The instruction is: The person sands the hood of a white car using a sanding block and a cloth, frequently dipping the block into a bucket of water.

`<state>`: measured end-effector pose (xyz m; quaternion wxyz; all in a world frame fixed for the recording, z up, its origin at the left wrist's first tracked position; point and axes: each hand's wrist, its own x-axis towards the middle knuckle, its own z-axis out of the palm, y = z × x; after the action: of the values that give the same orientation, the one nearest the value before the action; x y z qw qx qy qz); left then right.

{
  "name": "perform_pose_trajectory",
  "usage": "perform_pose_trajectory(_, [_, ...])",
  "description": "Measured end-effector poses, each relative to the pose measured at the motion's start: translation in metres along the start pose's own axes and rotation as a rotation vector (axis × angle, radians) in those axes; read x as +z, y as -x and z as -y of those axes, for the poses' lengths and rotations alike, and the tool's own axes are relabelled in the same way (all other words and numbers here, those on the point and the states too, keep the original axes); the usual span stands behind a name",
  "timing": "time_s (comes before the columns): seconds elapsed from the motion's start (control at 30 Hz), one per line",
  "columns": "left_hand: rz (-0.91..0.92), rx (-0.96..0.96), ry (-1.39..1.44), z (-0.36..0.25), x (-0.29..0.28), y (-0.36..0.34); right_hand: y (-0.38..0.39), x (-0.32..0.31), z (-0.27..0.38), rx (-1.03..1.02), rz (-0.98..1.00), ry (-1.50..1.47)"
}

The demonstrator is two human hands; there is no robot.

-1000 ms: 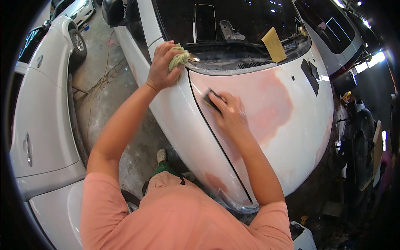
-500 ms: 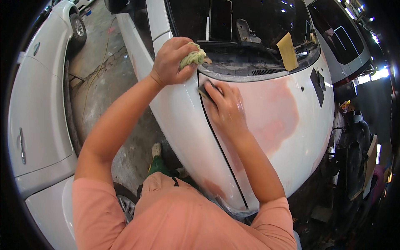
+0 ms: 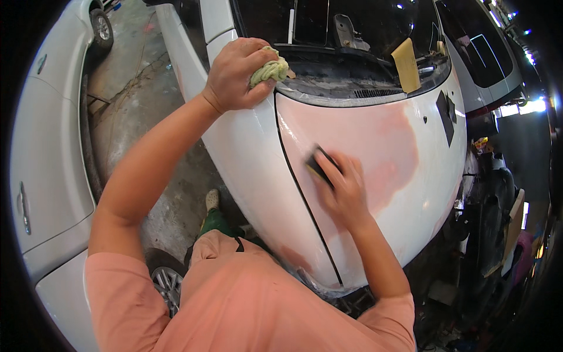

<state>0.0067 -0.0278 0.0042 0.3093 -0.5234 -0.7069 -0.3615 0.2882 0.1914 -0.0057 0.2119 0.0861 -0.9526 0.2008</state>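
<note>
- The left hand [image 3: 239, 73] in my view is curled around a crumpled pale green cloth [image 3: 271, 69], at the fender's [image 3: 246, 152] windshield end.
- The right hand [image 3: 346, 188] pinches a dark sanding block [image 3: 316, 164] between thumb and fingers; motion blur hides the exact grip from me.
- I see the block on the car hood [image 3: 390, 141], over the pinkish patch and just right of the black panel gap [image 3: 302, 196].
- Its long axis seems to slant down to the right, less steeply than the gap.
- From the left hand, the block lies below and right, well apart.
</note>
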Motion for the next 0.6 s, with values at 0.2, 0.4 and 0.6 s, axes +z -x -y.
perform_pose_trajectory(0.2, [0.046, -0.028, -0.026, 0.001, 0.000, -0.005, -0.063, 0.026, 0.020, 0.037, 0.007, 0.037])
perform_pose_trajectory(0.4, [0.016, -0.039, -0.057, -0.002, -0.003, 0.001, 0.079, -0.032, -0.014, -0.003, 0.041, 0.087])
perform_pose_trajectory(0.6, [0.001, -0.015, -0.027, -0.003, 0.004, -0.006, -0.052, 0.014, 0.021, 0.009, 0.016, 0.026])
